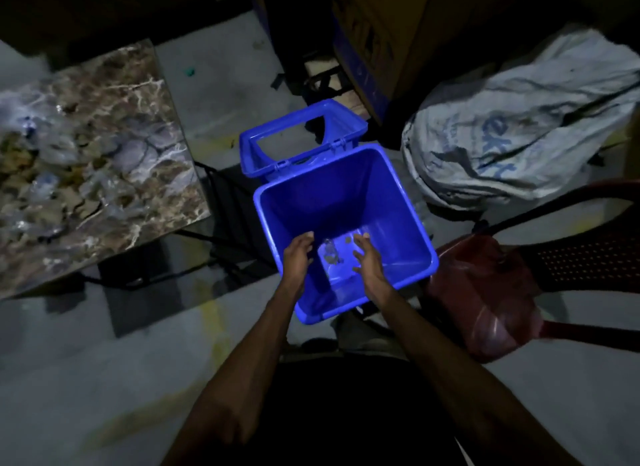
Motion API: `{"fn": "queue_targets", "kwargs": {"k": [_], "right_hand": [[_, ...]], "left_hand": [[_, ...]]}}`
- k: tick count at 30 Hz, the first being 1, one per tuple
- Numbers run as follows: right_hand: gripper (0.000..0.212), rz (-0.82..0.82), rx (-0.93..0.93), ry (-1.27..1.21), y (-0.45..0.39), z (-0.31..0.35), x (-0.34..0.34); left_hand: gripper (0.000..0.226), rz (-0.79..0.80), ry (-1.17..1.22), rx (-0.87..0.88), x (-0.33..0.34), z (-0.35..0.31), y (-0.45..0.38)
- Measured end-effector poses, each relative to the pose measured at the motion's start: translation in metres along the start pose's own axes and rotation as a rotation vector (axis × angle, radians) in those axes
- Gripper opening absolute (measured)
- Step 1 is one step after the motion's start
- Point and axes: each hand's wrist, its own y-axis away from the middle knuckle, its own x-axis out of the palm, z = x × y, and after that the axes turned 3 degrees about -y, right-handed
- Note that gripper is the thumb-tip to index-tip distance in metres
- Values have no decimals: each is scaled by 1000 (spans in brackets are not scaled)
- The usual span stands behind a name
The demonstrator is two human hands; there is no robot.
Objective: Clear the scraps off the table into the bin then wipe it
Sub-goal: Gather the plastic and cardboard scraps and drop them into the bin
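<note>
A blue plastic bin [408,223] stands on the floor in front of me, its hinged lid [298,143] flipped open behind it. My left hand [298,256] and my right hand [369,263] hover over the bin's near edge, palms facing each other, fingers apart, nothing held. Between them a few small scraps [330,254] show inside the bin, some clear, some brownish. To the left is the marble-patterned table [145,94], with a blurred heap of clear plastic and brownish scraps [52,167] on its left part.
A large white sack [526,129] lies right of the bin. A red bag [485,292] and a dark red chair [588,257] stand close on the right. Cardboard boxes [374,32] stand behind the bin. Dark cables run along the grey floor under the table.
</note>
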Motion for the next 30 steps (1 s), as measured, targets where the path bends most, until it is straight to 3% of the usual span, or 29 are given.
{"fn": "queue_targets", "kwargs": {"k": [10, 18, 25, 30], "right_hand": [[42, 212, -208, 249, 75, -42, 104], [21, 324, -402, 339, 145, -112, 188], [45, 437, -492, 501, 167, -136, 266], [22, 458, -563, 529, 165, -133, 317]], "left_hand": [[22, -33, 254, 128, -108, 7, 53], [14, -124, 386, 203, -240, 42, 98], [13, -243, 496, 242, -329, 41, 113], [14, -275, 554, 282, -360, 20, 108]]}}
